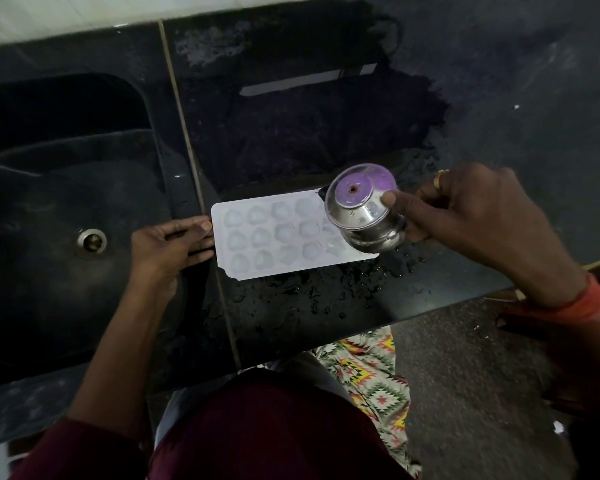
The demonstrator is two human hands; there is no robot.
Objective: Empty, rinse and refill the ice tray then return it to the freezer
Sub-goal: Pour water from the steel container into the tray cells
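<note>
A white ice tray (274,233) with several rounded cavities lies flat on the black counter, just right of the sink. My left hand (172,242) rests at the tray's left end, fingers flat against its short edge. My right hand (471,209) grips a small steel pot (361,209) above the tray's right end. The pot is tilted with its mouth facing left, and its inside reflects purple. The pot hides the tray's rightmost cavities. Whether water is flowing out of it cannot be told.
A dark sink (66,209) with a metal drain (91,240) lies to the left. The black counter (326,299) around the tray is wet with droplets. Its front edge runs below the tray, with floor and patterned cloth (371,372) beneath.
</note>
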